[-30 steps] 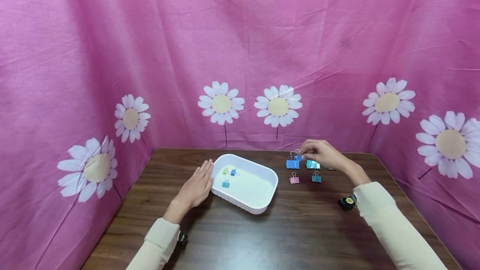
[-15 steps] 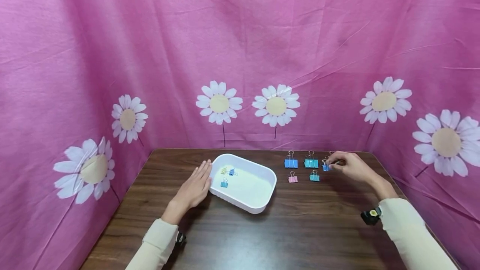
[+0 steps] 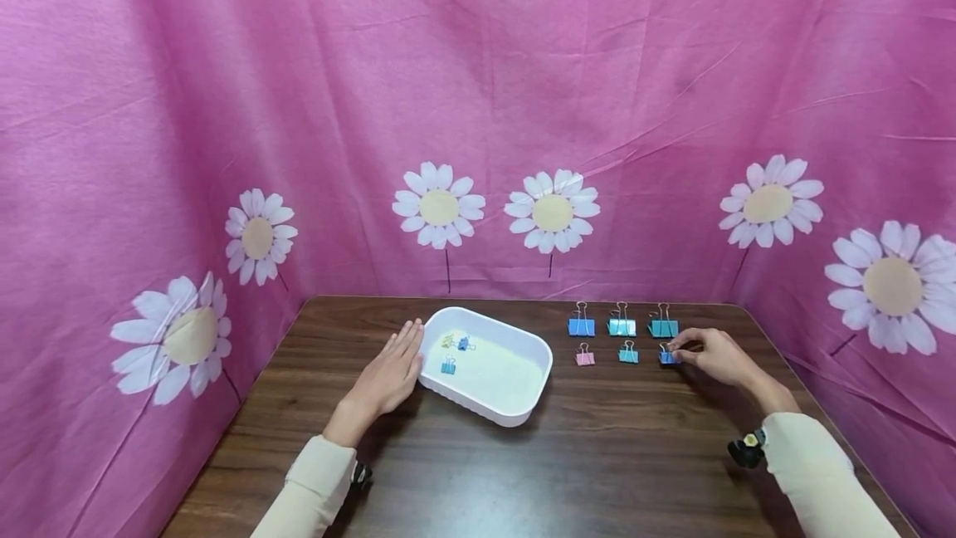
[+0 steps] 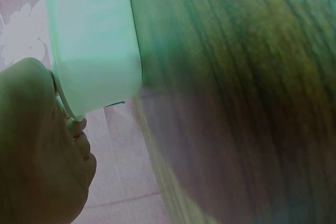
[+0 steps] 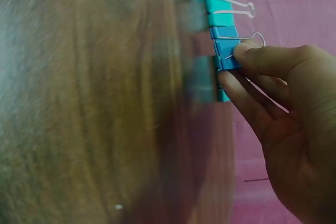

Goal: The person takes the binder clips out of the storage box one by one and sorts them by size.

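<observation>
My right hand (image 3: 717,357) pinches a small blue binder clip (image 3: 667,357) at the right end of the front row; its blue body (image 5: 226,45) shows between thumb and fingers in the right wrist view. To its left stand a small teal binder clip (image 3: 629,356) and a small pink binder clip (image 3: 585,359). Behind them is a row of larger clips: a blue one (image 3: 581,327), a light teal one (image 3: 621,327) and a dark teal one (image 3: 663,328). My left hand (image 3: 384,372), fingers straight, rests against the left side of a white tray (image 3: 485,413).
Inside the tray lie a yellow clip (image 3: 448,341), a small blue clip (image 3: 464,344) and a small teal clip (image 3: 448,366). The brown wooden table (image 3: 597,471) ends at the back against a pink curtain (image 3: 478,106) printed with daisies.
My right hand has carried the small blue clip rightward and toward me, from behind the large clips to the front row's right end. The left hand and tray stay put.
</observation>
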A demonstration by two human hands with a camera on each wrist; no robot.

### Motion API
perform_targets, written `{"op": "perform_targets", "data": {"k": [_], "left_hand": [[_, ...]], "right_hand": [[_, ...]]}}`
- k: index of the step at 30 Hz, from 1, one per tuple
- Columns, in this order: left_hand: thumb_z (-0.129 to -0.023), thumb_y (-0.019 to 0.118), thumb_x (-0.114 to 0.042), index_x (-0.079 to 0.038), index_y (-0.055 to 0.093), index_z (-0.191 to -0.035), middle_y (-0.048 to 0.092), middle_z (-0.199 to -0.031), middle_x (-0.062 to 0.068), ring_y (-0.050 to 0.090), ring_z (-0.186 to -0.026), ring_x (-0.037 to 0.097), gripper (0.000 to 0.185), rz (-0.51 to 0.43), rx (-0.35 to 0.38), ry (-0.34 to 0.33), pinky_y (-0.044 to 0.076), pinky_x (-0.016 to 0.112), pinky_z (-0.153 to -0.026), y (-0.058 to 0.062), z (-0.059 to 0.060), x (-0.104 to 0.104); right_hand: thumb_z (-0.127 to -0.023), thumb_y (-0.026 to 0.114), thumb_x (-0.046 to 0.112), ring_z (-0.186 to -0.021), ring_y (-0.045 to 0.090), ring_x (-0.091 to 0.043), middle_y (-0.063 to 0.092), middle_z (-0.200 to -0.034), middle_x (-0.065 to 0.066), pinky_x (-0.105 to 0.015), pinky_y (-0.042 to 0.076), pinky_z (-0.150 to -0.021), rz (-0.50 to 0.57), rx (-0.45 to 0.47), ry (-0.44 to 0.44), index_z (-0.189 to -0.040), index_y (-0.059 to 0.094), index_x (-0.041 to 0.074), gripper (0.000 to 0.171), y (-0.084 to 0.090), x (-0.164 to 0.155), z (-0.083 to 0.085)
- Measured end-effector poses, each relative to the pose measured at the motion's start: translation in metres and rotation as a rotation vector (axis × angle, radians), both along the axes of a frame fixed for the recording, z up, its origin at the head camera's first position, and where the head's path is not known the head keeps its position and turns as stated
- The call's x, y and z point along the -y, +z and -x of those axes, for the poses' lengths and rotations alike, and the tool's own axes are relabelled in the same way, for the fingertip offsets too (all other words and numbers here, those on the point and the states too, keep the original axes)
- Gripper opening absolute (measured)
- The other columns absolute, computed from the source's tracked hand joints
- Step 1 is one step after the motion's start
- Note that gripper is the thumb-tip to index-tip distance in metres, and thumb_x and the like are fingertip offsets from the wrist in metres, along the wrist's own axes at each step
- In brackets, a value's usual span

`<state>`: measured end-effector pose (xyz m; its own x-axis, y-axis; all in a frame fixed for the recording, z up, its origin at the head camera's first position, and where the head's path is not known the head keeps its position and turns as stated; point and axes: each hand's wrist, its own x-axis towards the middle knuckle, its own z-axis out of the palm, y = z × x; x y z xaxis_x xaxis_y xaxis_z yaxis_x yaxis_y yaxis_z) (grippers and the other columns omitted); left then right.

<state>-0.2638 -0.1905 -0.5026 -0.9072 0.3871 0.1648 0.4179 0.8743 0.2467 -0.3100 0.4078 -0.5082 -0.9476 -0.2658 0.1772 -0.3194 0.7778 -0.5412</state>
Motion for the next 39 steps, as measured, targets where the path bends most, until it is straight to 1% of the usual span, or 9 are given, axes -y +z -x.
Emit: {"op": "perform_targets", "data": {"k": [9,13,16,20,22,25,31,37,39], "left_hand": [[-0.115,0.034,-0.023,0.008,0.026,-0.165,0.025,-0.175,0.022,0.024,-0.164,0.038,0.059,-0.005,-0.008,-0.006,0.025,0.054,-0.135,-0.001,0.0,0.001],[-0.115,0.034,-0.023,0.008,0.026,-0.165,0.025,-0.175,0.021,0.024,-0.164,0.037,0.059,-0.003,-0.013,-0.004,0.024,0.053,-0.135,-0.001,0.001,0.001],[-0.115,0.034,-0.023,0.008,0.027,-0.165,0.026,-0.175,0.022,0.024,-0.164,0.038,0.059,-0.003,-0.014,-0.006,0.025,0.054,-0.135,-0.001,0.001,0.001],[-0.115,0.035,-0.023,0.008,0.028,-0.164,0.027,-0.175,0.022,0.025,-0.164,0.038,0.058,-0.004,-0.01,-0.005,0.026,0.054,-0.135,-0.001,0.0,0.001],[-0.116,0.035,-0.023,0.007,0.028,-0.165,0.026,-0.175,0.021,0.024,-0.164,0.037,0.058,0.002,-0.005,-0.002,0.026,0.054,-0.135,0.0,0.0,0.001],[-0.116,0.035,-0.023,0.007,0.028,-0.164,0.027,-0.175,0.021,0.025,-0.164,0.038,0.058,0.003,-0.004,-0.002,0.026,0.055,-0.135,0.0,-0.001,0.0],[-0.115,0.034,-0.022,0.008,0.03,-0.163,0.029,-0.174,0.022,0.026,-0.163,0.038,0.057,0.004,-0.016,-0.004,0.026,0.054,-0.135,-0.001,-0.001,0.0],[-0.116,0.033,-0.023,0.008,0.03,-0.164,0.027,-0.175,0.022,0.024,-0.164,0.038,0.057,0.002,-0.002,0.0,0.024,0.053,-0.135,0.0,0.0,0.0],[-0.116,0.034,-0.023,0.007,0.029,-0.164,0.027,-0.175,0.021,0.024,-0.164,0.038,0.057,-0.001,0.003,-0.001,0.024,0.054,-0.136,0.0,0.0,0.0]], "right_hand": [[-0.096,0.078,0.012,-0.093,0.069,-0.008,0.08,-0.102,-0.005,-0.022,0.054,-0.076,-0.053,0.053,-0.043,-0.1,0.08,0.012,0.005,-0.01,-0.005,-0.002],[-0.096,0.077,0.008,-0.084,0.067,-0.006,0.079,-0.103,-0.009,-0.023,0.055,-0.068,-0.015,0.066,-0.029,-0.11,0.076,0.005,0.014,-0.009,-0.005,-0.001],[-0.095,0.076,0.003,-0.08,0.064,-0.001,0.078,-0.101,-0.009,-0.022,0.056,-0.067,-0.01,0.035,-0.018,-0.114,0.074,0.001,0.019,-0.004,-0.003,0.0],[-0.093,0.076,0.002,-0.079,0.062,0.002,0.077,-0.094,-0.006,-0.021,0.057,-0.068,-0.025,-0.058,0.001,-0.109,0.075,0.001,0.016,0.009,0.007,0.004],[-0.093,0.078,0.003,-0.079,0.062,0.001,0.076,-0.092,-0.003,-0.022,0.057,-0.068,-0.023,-0.092,0.02,-0.104,0.075,0.003,0.011,0.018,0.016,0.008],[-0.095,0.078,0.006,-0.08,0.063,-0.002,0.076,-0.091,-0.001,-0.023,0.057,-0.069,-0.028,-0.096,0.071,-0.099,0.076,0.008,0.005,0.033,0.035,0.014],[-0.097,0.078,0.012,-0.084,0.067,-0.001,0.079,-0.092,0.006,-0.024,0.059,-0.078,-0.054,-0.084,0.209,-0.095,0.078,0.02,0.009,0.06,0.089,0.029],[-0.1,0.075,0.014,-0.079,0.066,-0.003,0.081,-0.098,0.002,-0.025,0.057,-0.074,-0.053,-0.046,0.381,-0.098,0.08,0.02,0.008,0.088,0.153,0.04],[-0.1,0.075,0.015,-0.076,0.064,-0.003,0.08,-0.094,0.005,-0.024,0.056,-0.071,-0.056,-0.034,0.427,-0.097,0.08,0.021,0.008,0.095,0.172,0.044]]}}
